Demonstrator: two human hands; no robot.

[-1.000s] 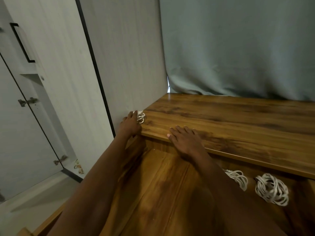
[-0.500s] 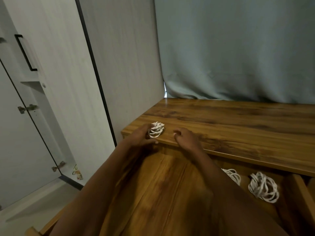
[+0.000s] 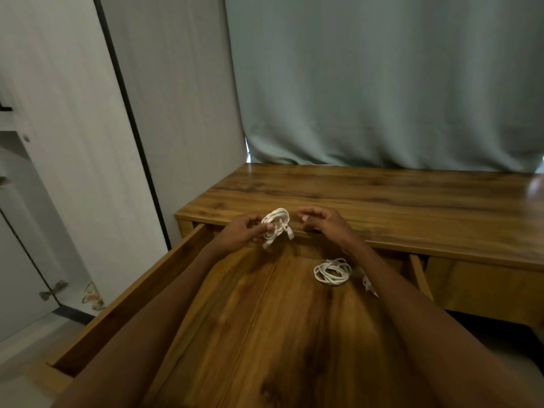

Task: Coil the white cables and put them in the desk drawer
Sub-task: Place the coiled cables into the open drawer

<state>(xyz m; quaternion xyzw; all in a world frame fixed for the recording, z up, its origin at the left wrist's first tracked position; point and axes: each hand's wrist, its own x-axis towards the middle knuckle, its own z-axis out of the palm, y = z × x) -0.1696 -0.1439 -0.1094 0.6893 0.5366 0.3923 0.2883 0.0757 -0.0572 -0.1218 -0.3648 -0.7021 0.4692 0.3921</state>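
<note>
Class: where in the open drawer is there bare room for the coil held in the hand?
The bare wooden drawer floor left of the coiled white cable is free. It is crowded by the right forearm, where another cable peeks out.

Two bare forearms come into view from the near edge, both uncovered along all of their visible length: no sleeve, cuff or glove shows on either. The left hand (image 3: 245,231) wears no ring, watch, strap or bracelet that can be seen, and its wrist is equally plain. The right hand (image 3: 323,220) is likewise unadorned, with nothing on the wrist or on the fingers (image 3: 309,212). The fingernails look short; whether they carry any polish is too blurred to tell. Nothing of the person above the forearms is visible, so any clothing there cannot be told.
</note>
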